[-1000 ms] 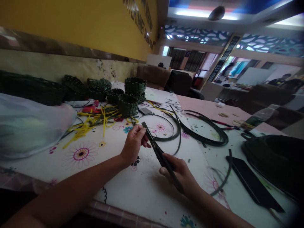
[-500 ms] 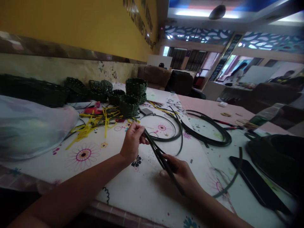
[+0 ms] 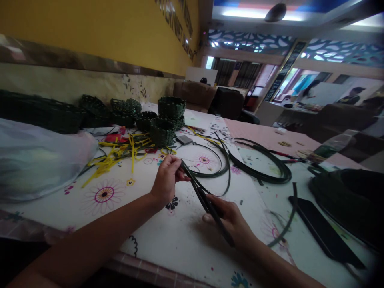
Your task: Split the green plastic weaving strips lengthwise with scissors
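Pinched between thumb and fingers of my left hand (image 3: 166,178) are the upper ends of dark green flat strips (image 3: 195,185). They slant down to my right hand (image 3: 229,218), which is closed round their lower part, and a thick dark end pokes out below the fingers. Whether that end is more strip or a tool handle, I cannot tell. A curved strip end (image 3: 291,220) rises beyond my right wrist. Just behind the hands lies a loose coil of thin dark strip (image 3: 226,166) on the flowered tablecloth (image 3: 186,248).
Green woven baskets (image 3: 163,132) and yellow strips (image 3: 112,164) lie at back left, beside a white plastic bag (image 3: 45,160). Another coil (image 3: 261,174), red-handled pliers (image 3: 285,157), a plastic bottle (image 3: 336,144), a black phone-like slab (image 3: 324,232) and a dark bag (image 3: 348,200) are rightward.
The curved strip end by my right wrist has swung slightly left. Both hands keep their hold in nearly the same place.
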Motion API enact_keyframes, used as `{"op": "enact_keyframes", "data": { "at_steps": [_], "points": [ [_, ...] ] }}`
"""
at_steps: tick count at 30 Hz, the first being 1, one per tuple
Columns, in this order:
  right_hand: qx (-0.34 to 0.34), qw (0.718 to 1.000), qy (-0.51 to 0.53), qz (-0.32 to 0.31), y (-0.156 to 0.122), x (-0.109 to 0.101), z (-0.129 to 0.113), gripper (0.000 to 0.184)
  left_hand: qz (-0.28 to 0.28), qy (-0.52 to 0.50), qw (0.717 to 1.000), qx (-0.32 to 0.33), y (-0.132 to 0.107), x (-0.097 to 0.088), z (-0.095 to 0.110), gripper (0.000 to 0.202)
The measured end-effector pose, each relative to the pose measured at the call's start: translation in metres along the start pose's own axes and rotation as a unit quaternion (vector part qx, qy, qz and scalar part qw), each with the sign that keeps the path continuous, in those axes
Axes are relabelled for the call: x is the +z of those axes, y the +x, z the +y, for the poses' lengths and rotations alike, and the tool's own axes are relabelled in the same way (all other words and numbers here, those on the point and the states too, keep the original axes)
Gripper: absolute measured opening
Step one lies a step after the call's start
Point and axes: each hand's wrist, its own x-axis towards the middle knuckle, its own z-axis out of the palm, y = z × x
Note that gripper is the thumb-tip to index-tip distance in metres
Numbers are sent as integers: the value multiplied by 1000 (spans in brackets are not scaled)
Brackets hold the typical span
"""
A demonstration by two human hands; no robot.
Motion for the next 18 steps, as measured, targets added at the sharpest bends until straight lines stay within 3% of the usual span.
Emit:
{"op": "enact_keyframes", "data": {
  "at_steps": [6,18],
  "points": [
    [21,1000,5,2,-2,1,-3,34,6,-3,1000,11,0,0,-1,16],
    [0,1000,0,16,2,0,11,45,-22,8,1000,9,-6,3,-6,21]
  ]
}}
